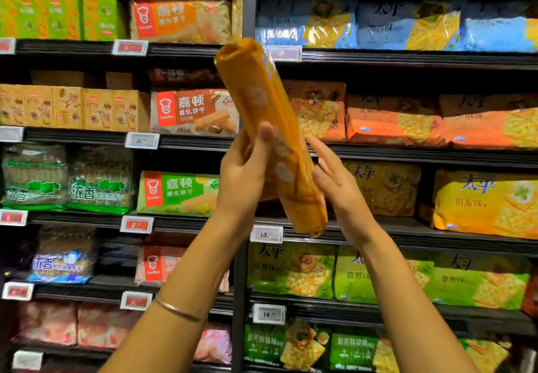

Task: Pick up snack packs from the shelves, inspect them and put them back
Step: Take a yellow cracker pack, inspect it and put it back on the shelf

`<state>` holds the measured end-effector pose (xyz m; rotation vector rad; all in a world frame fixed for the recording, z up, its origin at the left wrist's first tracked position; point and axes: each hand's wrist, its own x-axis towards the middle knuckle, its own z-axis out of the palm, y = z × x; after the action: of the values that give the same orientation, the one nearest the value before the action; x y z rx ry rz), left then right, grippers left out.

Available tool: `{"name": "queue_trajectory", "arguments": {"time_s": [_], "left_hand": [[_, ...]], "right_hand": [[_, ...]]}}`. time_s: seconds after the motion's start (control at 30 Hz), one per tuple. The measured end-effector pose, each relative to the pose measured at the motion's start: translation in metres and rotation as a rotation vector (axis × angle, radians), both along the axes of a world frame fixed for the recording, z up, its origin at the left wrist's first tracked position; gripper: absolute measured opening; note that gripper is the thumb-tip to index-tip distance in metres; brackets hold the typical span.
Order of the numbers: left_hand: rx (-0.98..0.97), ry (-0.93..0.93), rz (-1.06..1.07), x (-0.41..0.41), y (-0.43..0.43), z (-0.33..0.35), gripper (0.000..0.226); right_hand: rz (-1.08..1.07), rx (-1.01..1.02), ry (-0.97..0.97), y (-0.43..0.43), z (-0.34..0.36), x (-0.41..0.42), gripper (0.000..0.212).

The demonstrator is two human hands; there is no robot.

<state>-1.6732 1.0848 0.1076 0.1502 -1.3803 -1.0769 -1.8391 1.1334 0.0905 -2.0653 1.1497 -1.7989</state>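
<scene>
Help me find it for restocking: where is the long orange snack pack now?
In the head view's centre, the long orange snack pack is tilted in front of the shelves, gripped by the left hand, the right hand open alongside.

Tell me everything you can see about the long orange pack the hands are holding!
The long orange pack looks like a glossy plastic wrapper, seen edge-on so it seems narrow and tube-like. It is blurry, with pale round patches down one side. It tilts, its top end leaning left, held up in front of the shelves. The left hand grips its lower half, thumb across the front. The right hand, fingers straight, lies against its right side.
</scene>
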Motion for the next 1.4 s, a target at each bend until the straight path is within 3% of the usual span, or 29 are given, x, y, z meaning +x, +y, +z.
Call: {"name": "queue_trajectory", "arguments": {"time_s": [0.07, 0.23, 0.37, 0.5, 0.57, 0.63, 0.7, 0.77, 0.87, 1.03, 1.2, 1.33, 1.4], "left_hand": [[0.052, -0.094, -0.047, 0.003, 0.002, 0.003, 0.073], [-0.049, -0.209, -0.061, 0.003, 0.004, -0.001, 0.095], [-0.125, -0.232, -0.081, 0.002, 0.001, -0.003, 0.085], [-0.042, -0.092, -0.168, 0.004, -0.005, 0.004, 0.075], [-0.011, -0.039, -0.185, 0.003, -0.008, 0.007, 0.076], [0.006, 0.007, -0.207, 0.001, -0.009, 0.008, 0.077], [0.007, 0.057, -0.25, -0.001, -0.01, 0.009, 0.078], [-0.003, 0.09, -0.258, -0.003, -0.01, 0.01, 0.079], [-0.022, 0.097, -0.229, -0.005, -0.011, 0.01, 0.081], [-0.029, 0.08, -0.253, -0.009, -0.015, 0.018, 0.078], [-0.033, 0.0, -0.228, 0.006, -0.026, 0.028, 0.062], [0.054, 0.085, -0.365, 0.031, -0.039, 0.04, 0.091], [0.023, 0.112, -0.455, 0.04, -0.047, 0.039, 0.091]], "right_hand": [[0.111, 0.087, -0.092, -0.002, -0.005, -0.004, 0.081], [0.052, 0.101, -0.138, -0.007, -0.016, -0.004, 0.067], [0.018, 0.123, -0.213, -0.003, -0.006, 0.002, 0.062], [-0.047, 0.108, -0.207, 0.0, 0.009, 0.007, 0.062], [-0.09, 0.064, -0.283, -0.004, 0.014, 0.007, 0.074], [-0.161, 0.061, -0.484, -0.007, 0.018, 0.008, 0.098], [-0.099, 0.122, -0.688, -0.011, 0.019, 0.007, 0.113], [0.126, 0.17, -0.829, -0.015, 0.02, 0.008, 0.101], [0.399, 0.188, -0.881, -0.013, 0.021, 0.015, 0.063], [0.444, 0.184, -0.886, -0.017, 0.028, 0.009, 0.04], [0.428, 0.091, -0.895, -0.02, 0.04, 0.004, 0.056], [0.361, -0.011, -0.881, -0.018, 0.049, -0.009, 0.058], [0.353, -0.008, -0.859, -0.019, 0.052, -0.015, 0.06]]}}
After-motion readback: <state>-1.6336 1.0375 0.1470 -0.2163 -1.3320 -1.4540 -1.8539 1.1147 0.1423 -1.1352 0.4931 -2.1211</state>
